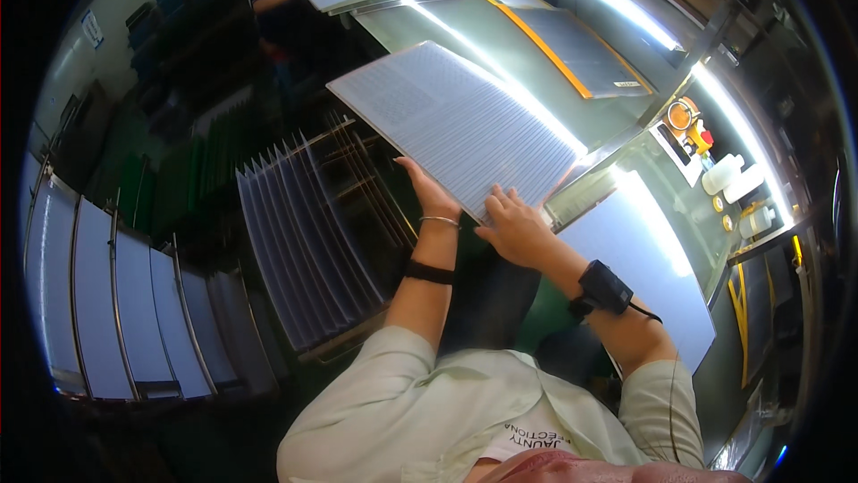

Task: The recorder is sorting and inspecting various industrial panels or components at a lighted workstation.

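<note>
a: where was the pale, translucent rectangular sheet with fine parallel lines (456,130)?

b: in our two hands, aslant over the near edge of the smooth, grey-green bench (617,117). we could not tell whether any edge of it touched down.

a: how was our left hand (433,190)?

b: opened out under the near left edge, palm toward the sheet. one digit showed at its outer side; the sheet hid the other fingers, so we could not tell how far they were spread.

a: and our right hand (518,226)?

b: it lay over the near edge, back upward, fingers bent and slightly apart, fingertips on the lined face. we could not see whether it pinched the edge from below.

a: what did handling it well call for?

b: in our judgement, a steady bearing from the left palm and only light fingertips on top, since pressure might have bowed or marked the face. we also thought the corners wanted watching: the flat, bluish-white sheet (626,255) lay close on our right, and the metal rack of upright, translucent sheets (304,242) stood on our left, so a wide swing might have caught either.
</note>
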The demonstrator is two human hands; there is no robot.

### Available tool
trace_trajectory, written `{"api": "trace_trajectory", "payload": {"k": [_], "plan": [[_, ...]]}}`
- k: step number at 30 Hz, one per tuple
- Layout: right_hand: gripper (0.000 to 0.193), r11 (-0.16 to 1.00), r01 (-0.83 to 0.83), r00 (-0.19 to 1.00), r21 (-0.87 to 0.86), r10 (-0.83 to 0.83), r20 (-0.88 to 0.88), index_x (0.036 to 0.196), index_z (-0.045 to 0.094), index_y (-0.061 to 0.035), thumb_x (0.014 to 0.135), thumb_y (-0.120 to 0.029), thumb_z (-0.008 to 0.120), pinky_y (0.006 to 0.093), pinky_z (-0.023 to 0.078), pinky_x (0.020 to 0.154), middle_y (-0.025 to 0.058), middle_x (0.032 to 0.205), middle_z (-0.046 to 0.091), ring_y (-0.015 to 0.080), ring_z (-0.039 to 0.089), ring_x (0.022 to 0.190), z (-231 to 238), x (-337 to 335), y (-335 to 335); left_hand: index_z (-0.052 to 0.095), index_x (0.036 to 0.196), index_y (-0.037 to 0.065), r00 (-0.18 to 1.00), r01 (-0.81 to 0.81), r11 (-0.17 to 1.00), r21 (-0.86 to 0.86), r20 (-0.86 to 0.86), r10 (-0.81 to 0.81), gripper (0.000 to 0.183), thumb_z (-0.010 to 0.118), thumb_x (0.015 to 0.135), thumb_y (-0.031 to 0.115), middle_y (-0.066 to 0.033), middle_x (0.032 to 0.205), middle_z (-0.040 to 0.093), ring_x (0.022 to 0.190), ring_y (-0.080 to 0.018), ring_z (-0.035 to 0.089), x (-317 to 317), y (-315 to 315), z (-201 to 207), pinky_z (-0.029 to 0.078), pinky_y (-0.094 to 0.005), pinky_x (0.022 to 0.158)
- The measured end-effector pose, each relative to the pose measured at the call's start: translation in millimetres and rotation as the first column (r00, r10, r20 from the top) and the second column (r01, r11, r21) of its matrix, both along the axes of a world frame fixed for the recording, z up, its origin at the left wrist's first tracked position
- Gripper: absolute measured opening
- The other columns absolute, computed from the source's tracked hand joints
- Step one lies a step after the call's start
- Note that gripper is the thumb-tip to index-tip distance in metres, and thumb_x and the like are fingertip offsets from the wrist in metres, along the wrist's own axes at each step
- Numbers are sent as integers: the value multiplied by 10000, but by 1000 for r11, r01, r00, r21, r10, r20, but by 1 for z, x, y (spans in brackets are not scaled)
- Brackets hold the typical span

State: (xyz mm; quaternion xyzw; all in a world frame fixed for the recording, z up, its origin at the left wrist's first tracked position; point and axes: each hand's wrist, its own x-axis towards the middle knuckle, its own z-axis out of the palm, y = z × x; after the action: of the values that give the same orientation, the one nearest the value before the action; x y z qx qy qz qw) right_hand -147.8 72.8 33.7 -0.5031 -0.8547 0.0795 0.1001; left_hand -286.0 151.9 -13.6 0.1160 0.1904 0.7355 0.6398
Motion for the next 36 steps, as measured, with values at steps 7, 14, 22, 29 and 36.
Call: {"api": "trace_trajectory", "payload": {"k": [7,14,22,29,36], "plan": [[512,970,-243,967,-12,242,-77,1124,473,-11,769,-329,660,467,382,946,221,1344,368,457,348,1213,-1,20,4,95,1417,60,995,-19,998,-65,-95,12,847,146,849,686,-154,1472,91,1350,-297,121,-12,0,-7,153,-415,1088],[393,912,-410,912,17,410,6,1055,493,3,789,-258,616,412,462,871,216,1257,457,388,405,1199,6,28,18,116,1416,58,990,-43,992,-121,-138,26,828,148,860,670,-170,1469,94,1349,-314,127,-11,-5,2,155,-421,1088],[100,988,-145,988,44,142,66,859,494,-14,775,-63,519,342,500,630,184,954,603,308,628,790,-5,35,23,176,1398,47,998,-53,997,-48,-43,51,690,193,922,546,-155,1440,202,1301,-305,252,-6,8,-3,237,-418,1062],[50,929,31,984,368,36,-174,813,541,-16,779,-54,538,355,478,563,134,633,571,288,600,600,79,10,36,441,1207,8,999,-5,982,-189,-49,-4,330,480,892,101,-133,1170,502,1054,-272,510,-29,39,-4,424,-396,919],[112,934,-70,980,351,-2,201,838,513,-48,733,-62,548,387,489,547,127,639,583,296,622,623,117,-45,-3,462,1172,-16,912,-251,966,67,-318,259,328,497,848,18,-127,1111,540,961,-227,559,-24,-41,96,475,-342,828]]}}
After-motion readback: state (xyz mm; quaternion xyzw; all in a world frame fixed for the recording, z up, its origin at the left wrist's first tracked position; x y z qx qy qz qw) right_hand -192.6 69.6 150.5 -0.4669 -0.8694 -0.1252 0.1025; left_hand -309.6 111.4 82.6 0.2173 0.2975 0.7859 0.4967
